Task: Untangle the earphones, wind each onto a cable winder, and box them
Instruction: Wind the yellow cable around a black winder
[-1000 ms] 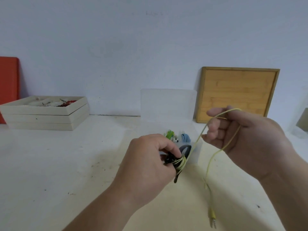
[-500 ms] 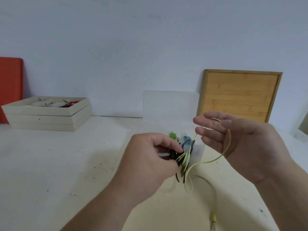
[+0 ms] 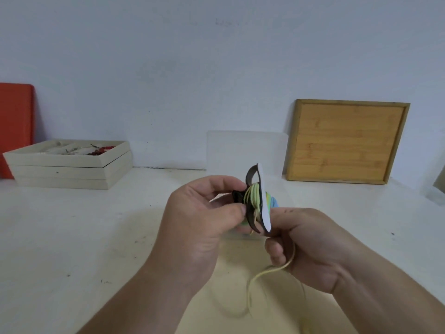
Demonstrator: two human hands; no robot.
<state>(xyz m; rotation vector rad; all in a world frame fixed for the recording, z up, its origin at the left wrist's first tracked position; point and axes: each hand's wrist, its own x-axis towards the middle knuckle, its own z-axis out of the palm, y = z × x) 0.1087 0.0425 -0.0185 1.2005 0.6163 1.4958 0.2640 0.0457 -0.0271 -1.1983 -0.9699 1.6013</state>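
**Yellow earphone cable partly wound on a winder held between both hands**

The left hand (image 3: 199,227), centre frame, pinches the dark hub of a cable winder (image 3: 263,201) between thumb and fingers and holds it above the table, edge-on, with its white face turned right. Several turns of the yellow earphone cable (image 3: 272,270) sit on the winder's core. The right hand (image 3: 313,249) is close against the winder's lower edge, just right of and below the left hand. Its fingers are curled round the loose run of the cable, which leaves under the fist and falls in a slack loop onto the white table (image 3: 72,237) at lower centre.

Right behind the hands stands a clear plastic box (image 3: 243,150) with its lid raised; a blue piece (image 3: 272,202) shows past the winder, too hidden to name. A wooden tray (image 3: 346,141) leans on the wall at right. At left are stacked cream trays (image 3: 67,169), the top one holding small items, and a red board (image 3: 14,128) stands at the frame edge.
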